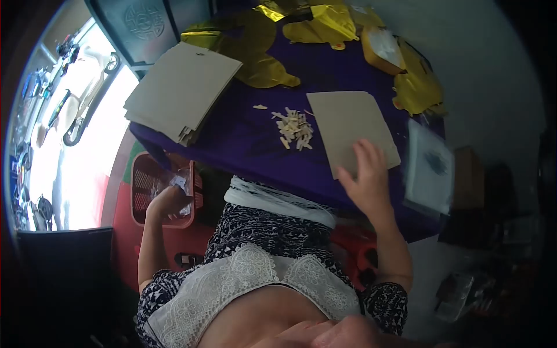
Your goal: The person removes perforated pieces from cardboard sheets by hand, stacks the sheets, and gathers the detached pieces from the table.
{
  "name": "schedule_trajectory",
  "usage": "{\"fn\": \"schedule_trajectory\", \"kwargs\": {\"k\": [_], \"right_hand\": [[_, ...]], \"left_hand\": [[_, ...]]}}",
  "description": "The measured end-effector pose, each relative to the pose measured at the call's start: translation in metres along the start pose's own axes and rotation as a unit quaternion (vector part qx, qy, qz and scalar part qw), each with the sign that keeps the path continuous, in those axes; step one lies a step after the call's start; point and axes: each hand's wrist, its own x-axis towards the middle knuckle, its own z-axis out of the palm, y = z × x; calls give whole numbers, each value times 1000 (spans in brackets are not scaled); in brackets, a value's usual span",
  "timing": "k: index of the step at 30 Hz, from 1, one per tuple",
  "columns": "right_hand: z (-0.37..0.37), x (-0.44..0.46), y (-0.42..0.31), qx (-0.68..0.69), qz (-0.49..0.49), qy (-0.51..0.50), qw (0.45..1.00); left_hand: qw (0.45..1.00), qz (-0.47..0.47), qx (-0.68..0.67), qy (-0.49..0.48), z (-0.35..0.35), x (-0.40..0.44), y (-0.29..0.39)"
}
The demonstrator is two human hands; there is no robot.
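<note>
On the purple-covered table [243,139], a flat greyish-beige cardboard rectangle [339,122] under the right hand [364,177]

Toward the table's right near side, the right hand rests with fingers spread and thumb apart on the cardboard rectangle, pinching nothing. The card looks light, stiff and dry, likely to slide on the cloth and to crease at its corners; its near edge or right side seems the best place to take hold. Just left of it lies a loose pile of small cream-coloured strips [295,127], and farther left a thick stack of beige card sheets [180,87].

Beyond the table's left near edge, the left hand [169,201] reaches into a red slatted plastic basket [138,188], which holds crumpled clear and whitish plastic; whether its fingers grip any, I cannot tell. At the far right, an orange-yellow open box [378,61] contains something white, among shiny golden-yellow foil pieces [322,26]. Near the right edge lies a clear plastic packet [429,174], its dark-marked contents unclear.
</note>
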Motion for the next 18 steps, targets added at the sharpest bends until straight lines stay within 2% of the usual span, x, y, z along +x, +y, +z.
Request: {"fn": "schedule_trajectory", "kwargs": {"k": [3, 6, 9, 12, 16, 18], "right_hand": [[14, 8, -14, -71, -10, -12, 997], [24, 14, -19, -123, 24, -46, 991], [22, 16, -19, -144, 33, -55, 988], [16, 19, -18, -107, 54, -64, 991], [11, 21, -12, -80, 50, -64, 994], [8, 22, -9, -61, 49, -62, 995]], "left_hand": [[966, 241, 25, 87, -38, -59, 100], [927, 343, 49, 141, -47, -70, 147], [918, 384, 38, 96, -65, -85, 194], [866, 486, -28, 113, -71, -75, 226], [874, 462, -92, 117, -80, -60, 266], [896, 396, -171, 103, -86, -54, 285]]}}
